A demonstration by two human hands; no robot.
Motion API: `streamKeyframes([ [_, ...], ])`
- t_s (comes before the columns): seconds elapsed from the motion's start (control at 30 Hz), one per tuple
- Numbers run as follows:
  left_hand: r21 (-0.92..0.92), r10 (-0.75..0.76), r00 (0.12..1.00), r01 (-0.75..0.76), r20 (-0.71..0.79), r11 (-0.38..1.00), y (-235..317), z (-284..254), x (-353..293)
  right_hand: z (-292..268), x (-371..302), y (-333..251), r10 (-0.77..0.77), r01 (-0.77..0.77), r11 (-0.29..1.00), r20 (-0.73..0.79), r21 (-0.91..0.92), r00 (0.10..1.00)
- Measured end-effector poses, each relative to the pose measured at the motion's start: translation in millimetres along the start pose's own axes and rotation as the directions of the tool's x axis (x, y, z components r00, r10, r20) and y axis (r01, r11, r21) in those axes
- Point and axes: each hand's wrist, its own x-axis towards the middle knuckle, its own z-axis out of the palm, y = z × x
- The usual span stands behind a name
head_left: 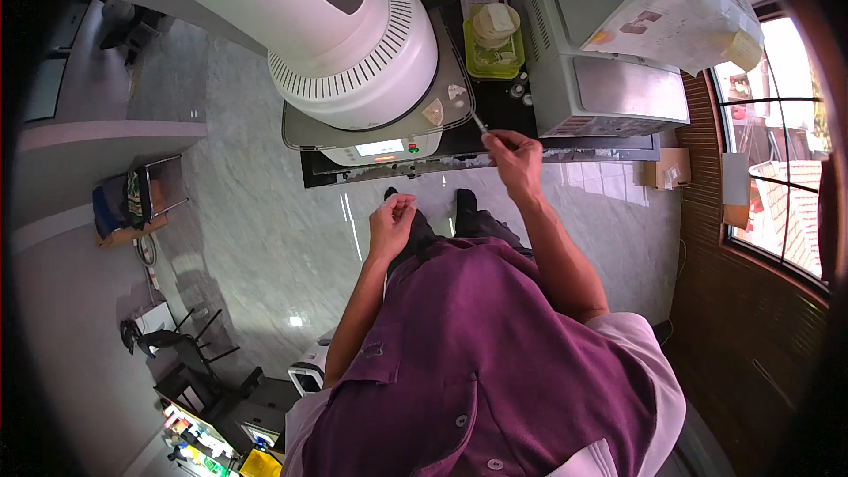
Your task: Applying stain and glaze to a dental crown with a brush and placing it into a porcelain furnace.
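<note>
My right hand (518, 162) pinches a thin, pointed metal tool that looks like tweezers (480, 123), its tip toward the glass-like plate (305, 130) under the big white machine (353, 79). Two small pale pieces lie on that plate near the tip: one flat and triangular (433, 112), the other smaller and irregular (455, 91). My left hand (391, 225) hovers apart from the counter, in front of the machine, with its fingers drawn together. Whether anything sits between those fingertips is too small to make out.
The machine's front panel (380, 150) has a lit screen and buttons. A yellow-green tray (473, 60) holding round pale discs (495, 26) stands behind, beside several small round pieces (521, 93). A grey metal cabinet (609, 93) is at right, a cardboard box (669, 168) below it.
</note>
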Motion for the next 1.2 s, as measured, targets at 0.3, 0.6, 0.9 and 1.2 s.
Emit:
streamKeyframes([
  [0.3, 0.006, -0.02, 0.999, 0.02, 0.03, 1.0, -4, 1, 2, 3, -3, -6, -0.051, 0.05, 0.999, -0.04, -0.012, 0.998],
  [0.6, 0.014, -0.011, 1.0, 0.011, 0.023, 1.0, 1, 0, 1, 1, 0, -1, -0.041, 0.043, 0.999, -0.08, 0.028, 0.996],
  [0.9, -0.013, -0.008, 1.0, 0.008, 0.011, 1.0, 1, 0, -1, 3, 0, 1, -0.049, 0.048, 0.999, -0.111, -0.013, 0.993],
  [1.2, -0.004, -0.044, 0.999, 0.044, 0.001, 0.999, 0, -1, -4, 1, 2, 7, -0.076, 0.076, 0.997, -0.038, -0.02, 0.996],
])
